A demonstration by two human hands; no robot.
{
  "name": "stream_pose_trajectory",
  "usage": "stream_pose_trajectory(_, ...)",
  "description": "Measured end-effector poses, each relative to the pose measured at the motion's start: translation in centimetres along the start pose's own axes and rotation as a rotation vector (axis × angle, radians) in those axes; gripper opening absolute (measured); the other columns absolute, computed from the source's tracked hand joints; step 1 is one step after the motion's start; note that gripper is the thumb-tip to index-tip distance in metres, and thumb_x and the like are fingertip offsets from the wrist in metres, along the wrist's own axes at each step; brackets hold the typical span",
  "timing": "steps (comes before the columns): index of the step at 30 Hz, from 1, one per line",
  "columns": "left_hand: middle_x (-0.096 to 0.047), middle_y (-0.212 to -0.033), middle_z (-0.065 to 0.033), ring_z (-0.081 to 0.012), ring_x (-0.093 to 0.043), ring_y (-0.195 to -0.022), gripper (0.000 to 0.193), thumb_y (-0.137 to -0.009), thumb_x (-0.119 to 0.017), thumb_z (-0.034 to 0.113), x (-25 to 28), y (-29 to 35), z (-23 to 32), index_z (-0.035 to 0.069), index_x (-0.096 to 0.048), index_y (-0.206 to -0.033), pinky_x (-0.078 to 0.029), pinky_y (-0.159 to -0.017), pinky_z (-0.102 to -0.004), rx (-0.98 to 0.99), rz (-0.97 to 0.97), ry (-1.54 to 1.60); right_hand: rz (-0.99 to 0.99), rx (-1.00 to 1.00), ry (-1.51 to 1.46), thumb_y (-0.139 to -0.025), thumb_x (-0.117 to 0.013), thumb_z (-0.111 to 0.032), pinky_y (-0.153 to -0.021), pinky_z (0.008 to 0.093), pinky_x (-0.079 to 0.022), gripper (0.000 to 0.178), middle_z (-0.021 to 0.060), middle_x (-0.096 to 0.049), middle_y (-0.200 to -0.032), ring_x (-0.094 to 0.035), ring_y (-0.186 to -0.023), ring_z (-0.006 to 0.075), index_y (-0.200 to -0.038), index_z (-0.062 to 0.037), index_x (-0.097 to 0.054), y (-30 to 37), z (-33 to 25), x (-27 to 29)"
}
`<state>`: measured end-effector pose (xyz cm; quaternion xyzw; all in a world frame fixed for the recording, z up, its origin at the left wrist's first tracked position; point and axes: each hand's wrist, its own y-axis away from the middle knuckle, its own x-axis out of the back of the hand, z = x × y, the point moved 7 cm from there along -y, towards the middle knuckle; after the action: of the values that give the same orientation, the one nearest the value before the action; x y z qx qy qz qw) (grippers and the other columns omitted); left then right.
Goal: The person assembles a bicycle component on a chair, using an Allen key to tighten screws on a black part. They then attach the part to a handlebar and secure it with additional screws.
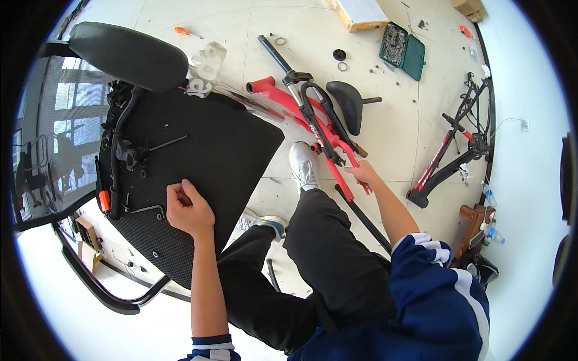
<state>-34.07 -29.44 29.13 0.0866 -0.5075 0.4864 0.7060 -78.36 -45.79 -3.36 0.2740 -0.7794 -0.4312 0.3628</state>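
Note:
My right hand is closed round a thin rear tube of a red bicycle frame lying on the floor. A black suspension fork rests across that frame. My left hand hovers over or rests on the black seat of an office chair, its fingers curled in; whatever they may hold is hidden. Near it on the seat lie an L-shaped hex key, a black handlebar with its stem, and a small nut. A bicycle saddle lies beside the frame.
The chair's armrests stick out at the left. An open green tool case, a cardboard box and an orange-handled screwdriver lie on the floor ahead. Another bicycle frame leans by the right wall. Small loose parts dot the tiles.

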Motion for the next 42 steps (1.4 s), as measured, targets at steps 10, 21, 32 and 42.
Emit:
stream_pose_trajectory(10, -0.043, -0.053, 0.0041, -0.0060, -0.036, -0.046, 0.029, -0.096, -0.063, 0.017, -0.3, 0.2, -0.2, 0.007, -0.054, -0.071, -0.026, -0.045, -0.0247, 0.003, 0.003, 0.071, 0.187, 0.118, 0.203, -0.077, -0.073, -0.020, -0.072, 0.0436, -0.056, 0.040, 0.0193, -0.067, -0.094, -0.069, -0.081, 0.0309, -0.106, 0.0006, -0.056, -0.4, -2.4, -4.1)
stream_pose_trajectory(21, -0.044, -0.055, 0.0033, -0.0054, -0.036, -0.050, 0.029, -0.098, -0.060, 0.017, -0.5, 0.3, -0.2, 0.006, -0.054, -0.072, -0.026, -0.048, -0.0241, 0.023, -0.040, 0.052, 0.506, 0.443, 0.398, -0.080, -0.074, -0.018, -0.094, 0.0471, -0.050, 0.048, 0.0213, -0.060, -0.118, -0.060, -0.111, 0.0386, -0.119, 0.0006, -0.051, -4.5, -17.0, -9.2)
stream_pose_trajectory(32, -0.041, -0.054, 0.0031, -0.0066, -0.036, -0.047, 0.030, -0.097, -0.060, 0.016, -0.4, 0.3, -0.7, 0.008, -0.050, -0.070, -0.026, -0.046, -0.0254, -0.005, -0.024, 0.041, 0.339, 0.358, 0.292, -0.081, -0.069, -0.035, -0.092, 0.0492, -0.052, 0.049, 0.0287, -0.067, -0.109, -0.067, -0.104, 0.0410, -0.107, 0.0050, -0.059, -6.6, -18.4, -5.7)
stream_pose_trajectory(42, -0.044, -0.056, 0.0006, -0.0074, -0.038, -0.052, 0.030, -0.099, -0.058, 0.021, -0.7, 0.4, -0.4, 0.005, -0.053, -0.075, -0.028, -0.049, -0.0280, 0.003, -0.042, 0.013, 0.480, 0.232, 0.334, -0.082, -0.067, -0.038, -0.098, 0.0473, -0.051, 0.061, 0.0303, -0.064, -0.121, -0.063, -0.114, 0.0423, -0.126, 0.0033, -0.058, -9.0, -11.6, 10.0)
